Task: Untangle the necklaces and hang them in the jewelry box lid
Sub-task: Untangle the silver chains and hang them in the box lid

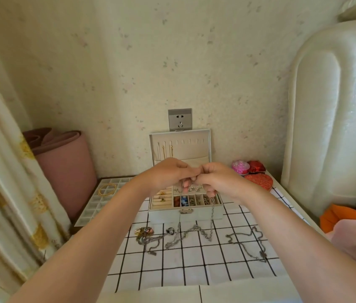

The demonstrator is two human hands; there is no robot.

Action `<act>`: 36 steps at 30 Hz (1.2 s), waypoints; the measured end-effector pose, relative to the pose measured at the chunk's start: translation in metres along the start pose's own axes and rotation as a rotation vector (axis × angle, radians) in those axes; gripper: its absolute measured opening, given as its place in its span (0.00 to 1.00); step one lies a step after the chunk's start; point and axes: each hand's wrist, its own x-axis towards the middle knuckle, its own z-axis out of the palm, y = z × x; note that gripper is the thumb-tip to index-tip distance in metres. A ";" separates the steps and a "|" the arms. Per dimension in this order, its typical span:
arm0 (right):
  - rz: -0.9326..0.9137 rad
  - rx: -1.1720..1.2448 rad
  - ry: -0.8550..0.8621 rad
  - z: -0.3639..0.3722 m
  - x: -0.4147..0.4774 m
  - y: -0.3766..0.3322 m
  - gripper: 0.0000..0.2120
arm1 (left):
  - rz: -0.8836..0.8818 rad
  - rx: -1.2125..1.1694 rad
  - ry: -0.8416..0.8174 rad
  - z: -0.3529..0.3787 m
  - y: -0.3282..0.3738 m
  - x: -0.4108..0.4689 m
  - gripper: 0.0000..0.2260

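My left hand [169, 174] and my right hand [215, 178] are raised together in front of the open white jewelry box [185, 213]. Both pinch a silver chain necklace [212, 215] that hangs from my fingers down to the table. Its lower end lies among a tangle of silver chains [185, 235] on the checked cloth. The upright lid [180, 145] has a row of hooks, with two gold necklaces [167, 150] hanging at its left. Another silver chain [249, 242] lies loose to the right, and a pendant cluster [145, 234] to the left.
A white compartment tray [98, 202] holding gold bangles [106, 190] sits left of the box. Red and pink heart-shaped boxes [253, 173] stand at the back right. A pink rolled mat [63, 162], a curtain [4, 171] and a padded headboard [330, 119] flank the table.
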 end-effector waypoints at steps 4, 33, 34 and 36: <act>-0.019 0.106 -0.081 -0.010 0.010 -0.003 0.02 | 0.021 -0.083 0.028 -0.009 0.000 0.013 0.14; 0.093 0.585 -0.263 -0.067 0.013 0.005 0.15 | 0.064 -0.884 -0.188 -0.005 -0.026 0.040 0.10; 0.112 0.512 -0.275 -0.068 0.012 0.004 0.14 | 0.073 -0.880 -0.185 -0.004 -0.022 0.042 0.10; 0.125 0.407 -0.269 -0.072 0.009 0.002 0.12 | 0.077 -0.838 -0.170 -0.001 -0.012 0.047 0.11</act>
